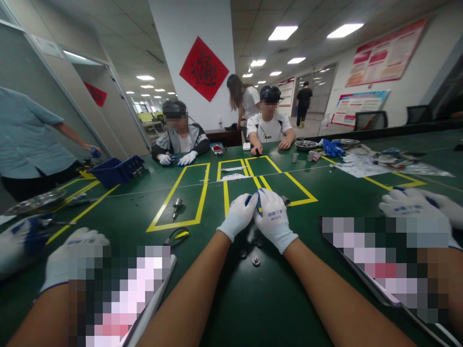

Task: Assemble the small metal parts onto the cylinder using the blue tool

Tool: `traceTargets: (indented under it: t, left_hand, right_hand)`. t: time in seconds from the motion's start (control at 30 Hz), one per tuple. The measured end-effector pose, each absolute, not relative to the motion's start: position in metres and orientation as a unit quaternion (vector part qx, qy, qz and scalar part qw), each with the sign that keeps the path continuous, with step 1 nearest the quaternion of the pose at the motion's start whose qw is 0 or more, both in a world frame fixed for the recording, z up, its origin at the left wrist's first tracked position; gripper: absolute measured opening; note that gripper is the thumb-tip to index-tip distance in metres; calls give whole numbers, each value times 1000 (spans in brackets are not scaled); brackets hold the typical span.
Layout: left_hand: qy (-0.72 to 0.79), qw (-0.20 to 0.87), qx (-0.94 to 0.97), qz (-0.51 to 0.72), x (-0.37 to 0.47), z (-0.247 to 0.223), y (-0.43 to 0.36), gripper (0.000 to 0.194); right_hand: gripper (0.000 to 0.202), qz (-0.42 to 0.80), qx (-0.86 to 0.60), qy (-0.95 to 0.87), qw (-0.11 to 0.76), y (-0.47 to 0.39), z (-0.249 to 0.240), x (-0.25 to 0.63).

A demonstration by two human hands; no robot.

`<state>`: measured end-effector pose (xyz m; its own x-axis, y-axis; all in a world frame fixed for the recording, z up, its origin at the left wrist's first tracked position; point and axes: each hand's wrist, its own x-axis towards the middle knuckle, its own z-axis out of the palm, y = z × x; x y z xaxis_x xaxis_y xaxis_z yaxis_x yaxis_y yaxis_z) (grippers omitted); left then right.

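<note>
My left hand (238, 214) and my right hand (274, 217), both in white gloves with blue palms, meet over the middle of the green table. The fingertips of both are pressed together, and whatever sits between them is hidden. Just beyond the right glove, a grey metal piece (285, 200) shows in part. Below my wrists lie a small round metal part (256, 260) with a central hole and a few darker round parts (243, 253).
Yellow tape (173, 226) marks rectangles on the table (202, 299); a metal shafted part (177, 207) stands in one. A cable (177, 235) lies to the left. Co-workers' gloved hands (77, 250) flank me both sides, beside blurred-out panels. A blue bin (108, 172) stands farther left.
</note>
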<state>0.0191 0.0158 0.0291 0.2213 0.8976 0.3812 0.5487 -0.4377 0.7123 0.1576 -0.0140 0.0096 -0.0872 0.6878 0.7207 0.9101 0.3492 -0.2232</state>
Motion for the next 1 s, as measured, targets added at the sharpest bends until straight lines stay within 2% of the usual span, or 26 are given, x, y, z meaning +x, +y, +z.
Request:
traceTargets:
  t: [0.1,0.23,0.63,0.83,1.0]
  left_hand:
    - [446,290,761,371,26,46,5,57]
    - [395,338,804,289,35,55,-11,53]
    - [479,156,833,226,47,55,-18,44]
    - [464,109,847,236,50,57,-20,45]
    - [452,193,843,219,43,58,-21,58]
  right_hand:
    - [60,-142,-555,-709,411,-14,5,152]
    - [65,-143,-564,-708,401,-6,-7,153]
    - [82,-73,-544,-728,412,-3,-24,153]
    - [75,-60,-521,-710,469,-1,-25,155]
    - [62,-47,-547,-704,450,1,-16,156]
